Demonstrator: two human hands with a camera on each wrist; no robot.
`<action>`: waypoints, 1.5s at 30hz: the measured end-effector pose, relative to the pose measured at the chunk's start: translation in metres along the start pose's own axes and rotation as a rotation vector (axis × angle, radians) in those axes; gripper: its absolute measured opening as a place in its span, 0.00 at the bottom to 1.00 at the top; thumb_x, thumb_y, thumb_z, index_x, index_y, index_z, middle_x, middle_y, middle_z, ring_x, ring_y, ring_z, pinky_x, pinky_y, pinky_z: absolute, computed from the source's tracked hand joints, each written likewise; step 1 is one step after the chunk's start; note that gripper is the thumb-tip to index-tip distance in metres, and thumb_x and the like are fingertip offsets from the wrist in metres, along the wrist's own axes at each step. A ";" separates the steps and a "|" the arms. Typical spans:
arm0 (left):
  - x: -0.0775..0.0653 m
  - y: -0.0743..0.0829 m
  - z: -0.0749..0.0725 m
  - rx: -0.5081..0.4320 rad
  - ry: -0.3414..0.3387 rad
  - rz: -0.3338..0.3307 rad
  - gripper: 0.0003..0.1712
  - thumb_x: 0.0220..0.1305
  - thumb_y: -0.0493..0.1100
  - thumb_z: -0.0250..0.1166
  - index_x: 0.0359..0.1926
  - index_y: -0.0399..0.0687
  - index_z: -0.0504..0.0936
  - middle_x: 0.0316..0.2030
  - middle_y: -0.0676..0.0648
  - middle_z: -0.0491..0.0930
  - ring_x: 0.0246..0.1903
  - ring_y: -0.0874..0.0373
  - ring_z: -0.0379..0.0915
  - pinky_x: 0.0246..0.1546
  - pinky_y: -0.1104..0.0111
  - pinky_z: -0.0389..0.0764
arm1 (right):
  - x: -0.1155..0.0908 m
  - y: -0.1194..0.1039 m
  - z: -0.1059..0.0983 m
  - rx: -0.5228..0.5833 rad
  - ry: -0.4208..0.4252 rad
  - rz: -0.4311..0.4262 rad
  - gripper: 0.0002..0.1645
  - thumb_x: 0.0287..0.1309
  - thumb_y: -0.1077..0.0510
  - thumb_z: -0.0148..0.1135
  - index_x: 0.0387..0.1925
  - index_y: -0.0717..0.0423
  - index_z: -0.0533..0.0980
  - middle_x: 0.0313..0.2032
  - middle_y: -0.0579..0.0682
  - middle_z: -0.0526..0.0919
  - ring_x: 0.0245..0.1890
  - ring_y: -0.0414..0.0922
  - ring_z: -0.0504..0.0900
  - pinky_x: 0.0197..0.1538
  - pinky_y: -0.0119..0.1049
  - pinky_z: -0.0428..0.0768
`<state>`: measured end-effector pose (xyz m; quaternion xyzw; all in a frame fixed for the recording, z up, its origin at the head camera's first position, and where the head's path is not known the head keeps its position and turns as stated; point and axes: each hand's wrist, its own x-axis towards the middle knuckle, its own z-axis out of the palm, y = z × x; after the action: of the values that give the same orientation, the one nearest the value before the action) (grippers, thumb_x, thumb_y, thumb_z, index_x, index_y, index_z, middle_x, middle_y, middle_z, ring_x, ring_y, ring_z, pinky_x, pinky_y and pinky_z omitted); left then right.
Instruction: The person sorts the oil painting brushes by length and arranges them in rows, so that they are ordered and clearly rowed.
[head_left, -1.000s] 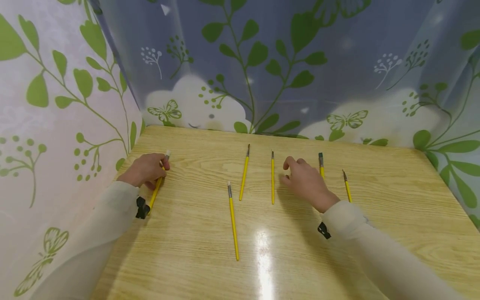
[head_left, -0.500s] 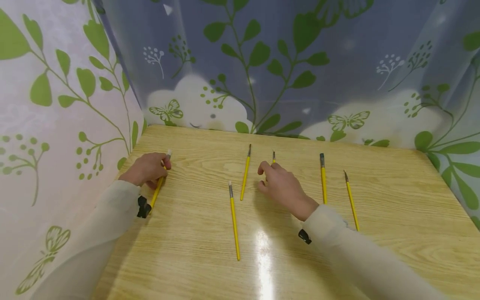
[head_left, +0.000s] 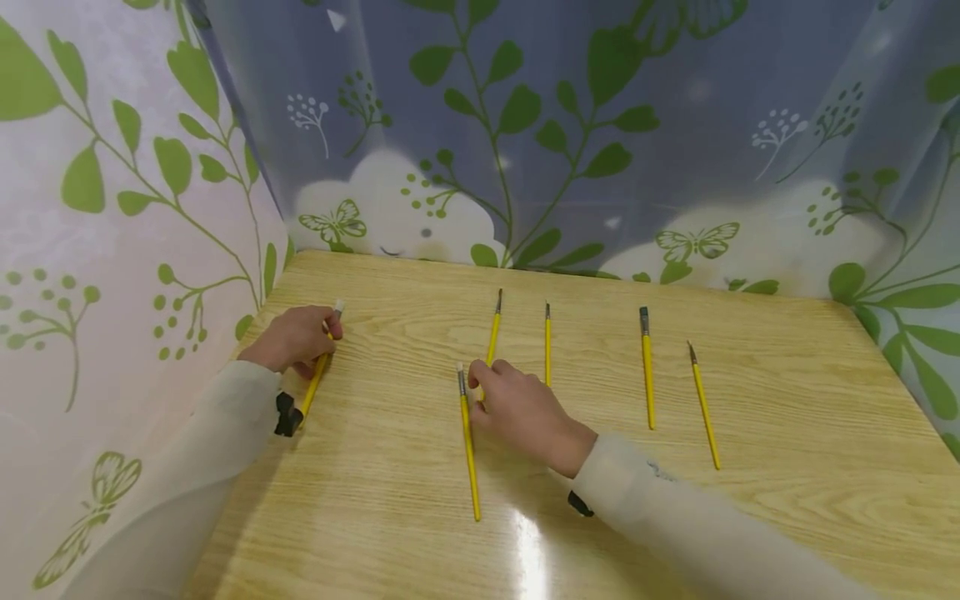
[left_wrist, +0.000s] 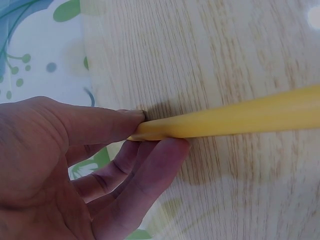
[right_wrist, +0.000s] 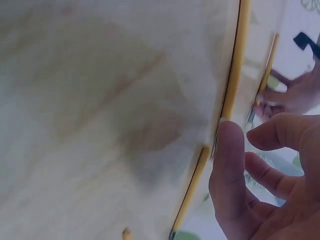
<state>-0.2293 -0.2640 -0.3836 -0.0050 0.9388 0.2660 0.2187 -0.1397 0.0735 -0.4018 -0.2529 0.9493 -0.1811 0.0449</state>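
Observation:
In the head view, my left hand (head_left: 294,340) is at the table's left side. It pinches a yellow-handled paintbrush (head_left: 312,390) with a white tip. The left wrist view shows thumb and fingertips gripping that yellow handle (left_wrist: 240,116). My right hand (head_left: 528,417) hovers beside another white-tipped paintbrush (head_left: 471,467) in the middle of the table. Its fingers are bent, with a gap between thumb and index finger, and hold nothing in the right wrist view. A thin dark-tipped paintbrush (head_left: 493,335) is partly hidden behind this hand.
A slim paintbrush (head_left: 547,346) lies beyond the right hand, its lower end covered. Farther right are a flat dark-bristled paintbrush (head_left: 648,375) and a pointed one (head_left: 705,417). Patterned curtains (head_left: 525,142) border the wooden table (head_left: 390,500) at the back and left.
My right hand has moved left and nearer to me, passing over the slim paintbrush to the middle white-tipped one. The left hand keeps its pinch on its paintbrush and stays in place.

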 end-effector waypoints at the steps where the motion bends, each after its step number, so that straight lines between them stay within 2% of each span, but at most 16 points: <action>1: 0.000 0.000 0.000 -0.004 -0.001 -0.002 0.12 0.74 0.32 0.58 0.56 0.37 0.76 0.45 0.37 0.72 0.29 0.52 0.76 0.31 0.60 0.92 | 0.000 -0.003 0.002 0.003 -0.010 -0.003 0.12 0.72 0.60 0.64 0.54 0.55 0.78 0.41 0.54 0.82 0.20 0.42 0.69 0.22 0.31 0.66; 6: 0.000 0.001 0.000 -0.010 -0.004 -0.005 0.12 0.74 0.32 0.59 0.56 0.37 0.76 0.45 0.37 0.71 0.29 0.52 0.75 0.32 0.60 0.92 | -0.003 -0.013 0.012 0.022 -0.049 -0.019 0.10 0.71 0.60 0.64 0.51 0.54 0.77 0.38 0.51 0.81 0.22 0.43 0.72 0.24 0.33 0.69; 12: 0.001 0.000 -0.001 -0.002 -0.002 0.001 0.12 0.74 0.32 0.59 0.56 0.36 0.76 0.45 0.37 0.72 0.28 0.52 0.75 0.31 0.60 0.92 | -0.007 -0.022 0.021 0.019 -0.069 -0.055 0.10 0.70 0.58 0.67 0.50 0.54 0.77 0.36 0.51 0.80 0.21 0.43 0.69 0.24 0.33 0.69; 16: 0.003 -0.002 -0.001 -0.006 -0.006 -0.004 0.11 0.74 0.32 0.59 0.55 0.36 0.75 0.46 0.36 0.71 0.29 0.52 0.76 0.31 0.60 0.92 | -0.008 -0.026 0.025 0.010 -0.083 -0.062 0.08 0.68 0.59 0.67 0.45 0.54 0.76 0.34 0.50 0.76 0.21 0.43 0.68 0.23 0.33 0.69; 20: 0.003 -0.002 0.000 -0.005 -0.006 -0.001 0.11 0.75 0.33 0.59 0.55 0.36 0.75 0.47 0.36 0.71 0.29 0.52 0.75 0.31 0.61 0.92 | -0.008 -0.029 0.028 -0.003 -0.084 -0.069 0.08 0.67 0.61 0.67 0.40 0.53 0.74 0.31 0.48 0.73 0.21 0.44 0.67 0.23 0.33 0.68; 29: 0.002 -0.002 0.001 0.000 0.003 0.015 0.10 0.76 0.34 0.59 0.55 0.37 0.76 0.45 0.37 0.72 0.26 0.54 0.73 0.30 0.61 0.92 | -0.008 -0.034 0.032 -0.019 -0.054 -0.086 0.10 0.63 0.65 0.67 0.38 0.53 0.73 0.30 0.50 0.73 0.20 0.43 0.68 0.22 0.33 0.69; 35: 0.002 -0.003 0.001 0.012 0.001 0.024 0.11 0.76 0.34 0.59 0.55 0.37 0.76 0.41 0.39 0.71 0.24 0.55 0.71 0.30 0.62 0.92 | -0.004 -0.034 0.026 0.013 -0.047 -0.100 0.07 0.66 0.66 0.66 0.42 0.55 0.77 0.32 0.52 0.76 0.20 0.42 0.69 0.21 0.31 0.70; 38: 0.003 -0.004 0.001 0.013 0.000 0.027 0.11 0.75 0.34 0.59 0.55 0.37 0.76 0.41 0.39 0.71 0.24 0.55 0.71 0.30 0.61 0.91 | 0.003 -0.033 0.017 0.047 -0.041 -0.095 0.07 0.67 0.66 0.66 0.45 0.57 0.79 0.35 0.53 0.79 0.23 0.43 0.72 0.24 0.31 0.72; 45: 0.004 -0.005 0.001 0.020 0.002 0.024 0.11 0.75 0.34 0.58 0.55 0.37 0.76 0.41 0.39 0.71 0.24 0.54 0.73 0.29 0.62 0.91 | 0.024 -0.025 -0.003 0.134 -0.038 -0.010 0.08 0.74 0.62 0.62 0.50 0.57 0.80 0.39 0.52 0.82 0.34 0.45 0.77 0.34 0.37 0.78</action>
<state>-0.2318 -0.2671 -0.3881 0.0082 0.9417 0.2591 0.2144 -0.1491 0.0423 -0.3894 -0.2573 0.9329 -0.2395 0.0787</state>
